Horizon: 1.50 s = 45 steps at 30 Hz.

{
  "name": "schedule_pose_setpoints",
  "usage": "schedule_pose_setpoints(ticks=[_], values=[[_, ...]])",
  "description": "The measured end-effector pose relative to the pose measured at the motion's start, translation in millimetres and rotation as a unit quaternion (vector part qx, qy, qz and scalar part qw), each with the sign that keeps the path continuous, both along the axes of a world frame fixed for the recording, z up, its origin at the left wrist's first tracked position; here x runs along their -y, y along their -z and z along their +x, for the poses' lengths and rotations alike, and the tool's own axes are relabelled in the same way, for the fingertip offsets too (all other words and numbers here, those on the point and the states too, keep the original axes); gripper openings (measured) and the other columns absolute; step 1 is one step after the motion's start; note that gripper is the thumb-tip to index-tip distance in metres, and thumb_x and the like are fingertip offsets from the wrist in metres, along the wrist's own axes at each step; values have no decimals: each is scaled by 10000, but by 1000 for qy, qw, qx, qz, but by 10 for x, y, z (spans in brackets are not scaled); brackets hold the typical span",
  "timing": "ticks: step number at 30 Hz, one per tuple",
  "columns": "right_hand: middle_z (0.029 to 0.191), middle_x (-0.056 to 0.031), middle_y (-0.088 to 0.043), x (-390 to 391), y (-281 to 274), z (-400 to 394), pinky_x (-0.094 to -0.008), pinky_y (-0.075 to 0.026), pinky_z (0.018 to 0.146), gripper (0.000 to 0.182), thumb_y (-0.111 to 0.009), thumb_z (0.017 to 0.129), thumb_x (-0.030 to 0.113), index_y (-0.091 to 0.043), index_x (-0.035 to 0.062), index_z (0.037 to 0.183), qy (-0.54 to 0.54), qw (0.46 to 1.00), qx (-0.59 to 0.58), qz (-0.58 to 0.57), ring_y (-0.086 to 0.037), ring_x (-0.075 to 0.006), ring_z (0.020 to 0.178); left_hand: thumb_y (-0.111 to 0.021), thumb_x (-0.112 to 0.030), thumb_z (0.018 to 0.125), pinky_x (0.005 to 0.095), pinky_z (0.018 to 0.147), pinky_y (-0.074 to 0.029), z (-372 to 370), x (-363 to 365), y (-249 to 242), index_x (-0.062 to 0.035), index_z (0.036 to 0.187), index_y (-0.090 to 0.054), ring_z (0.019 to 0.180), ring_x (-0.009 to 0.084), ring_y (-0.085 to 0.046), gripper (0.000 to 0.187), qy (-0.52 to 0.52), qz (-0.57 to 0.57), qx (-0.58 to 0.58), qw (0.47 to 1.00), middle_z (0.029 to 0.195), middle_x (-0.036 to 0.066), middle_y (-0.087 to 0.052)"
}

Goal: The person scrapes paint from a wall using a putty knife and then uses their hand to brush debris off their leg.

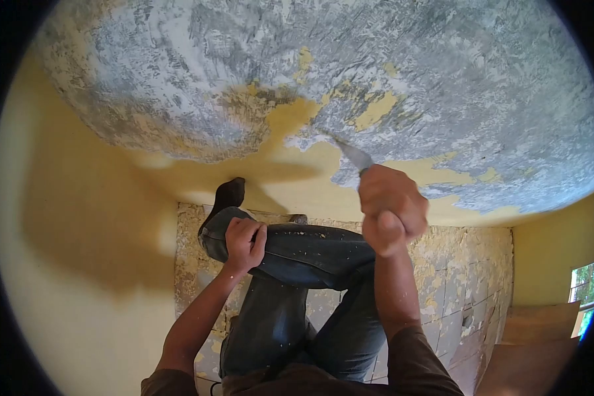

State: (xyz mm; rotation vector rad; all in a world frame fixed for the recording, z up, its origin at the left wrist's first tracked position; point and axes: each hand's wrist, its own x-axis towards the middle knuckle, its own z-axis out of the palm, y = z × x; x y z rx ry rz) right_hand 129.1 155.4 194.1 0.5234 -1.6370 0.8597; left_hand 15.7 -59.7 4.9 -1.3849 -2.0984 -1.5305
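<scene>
My right hand [393,208] is closed round the handle of a scraper [354,156], which is hidden in the fist. The scraper's thin metal blade points up and left, its tip at the ragged edge of the yellow paint on the wall [442,99]. Bare grey plaster shows over much of that wall, with yellow patches [377,111] left in it. My left hand [245,239] has its fingers curled over the lower trouser leg [297,247] of my bent, crossed leg. Pale flecks dot the dark jeans.
Paint flakes [435,297] litter the tiled floor [455,336] beneath me. A dark sock or shoe [229,193] sticks out close to the wall. At the right stand brown boards [534,366] below a window [589,284]. A yellow side wall [79,264] rises at the left.
</scene>
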Motion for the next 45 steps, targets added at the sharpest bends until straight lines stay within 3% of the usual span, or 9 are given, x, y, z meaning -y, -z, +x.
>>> schedule_pose_setpoints(ticks=[3,5,6,13,15,23,40,43,45], values=[[588,-92,-533,92,-166,67,-348,-405,434,123,-593,799,60,-571,-2,695,-52,998,-27,-3,-509,-228,459,-659,-27,847,403,672,-426,-5,5,21,-23,788,-652,636,296,-606,60,-7,4,3,1000,701,99,-628],[548,-100,-514,30,-93,34,-348,-367,404,319,-544,955,183,-542,-20,710,192,969,29,151,-486,-213,434,-658,-26,847,402,671,-425,16,9,33,-22,790,-653,637,295,-608,58,-6,1,6,1000,702,99,-630],[549,-107,-523,-18,57,-92,-350,-374,407,310,-550,945,179,-540,-15,704,19,999,15,43,-489,-221,436,-657,-25,847,402,671,-425,16,4,42,-22,790,-653,637,294,-609,58,-4,6,2,1000,702,99,-630],[600,-90,-553,62,-163,111,-352,-406,440,73,-588,749,14,-553,-3,687,-31,999,5,5,-516,-244,463,-657,-20,840,398,672,-425,6,-5,-4,-23,790,-654,637,297,-610,50,-5,5,-4,1000,700,101,-632],[534,-110,-503,5,-41,51,-344,-360,404,239,-547,852,87,-512,-38,652,152,981,30,114,-468,-225,423,-656,-19,838,400,672,-424,0,-3,33,-22,792,-655,639,296,-611,46,-4,2,-3,1000,702,100,-634],[580,-84,-534,170,-187,74,-340,-398,438,35,-555,677,0,-534,8,651,-35,999,17,37,-517,-234,459,-657,-23,837,401,664,-417,-5,-14,9,-27,789,-650,642,293,-609,49,-8,5,-7,1000,700,98,-632],[592,-80,-555,-17,84,-28,-338,-396,433,119,-595,769,45,-541,2,673,2,998,19,-61,-514,-222,454,-629,-31,875,406,687,-418,8,3,24,-20,829,-662,649,311,-595,58,0,3,10,1000,733,116,-635],[538,-101,-510,131,-149,39,-351,-382,414,338,-546,967,165,-528,-19,683,-19,999,-18,-18,-483,-218,436,-626,-37,880,405,690,-419,5,10,33,-19,830,-663,649,309,-596,65,-1,3,11,1000,735,117,-636],[537,-96,-505,116,-77,19,-354,-374,409,334,-544,963,155,-530,-22,680,146,986,20,78,-481,-221,431,-623,-38,883,404,692,-419,-8,16,61,-19,829,-662,650,308,-598,69,0,-3,14,1000,736,115,-638]])
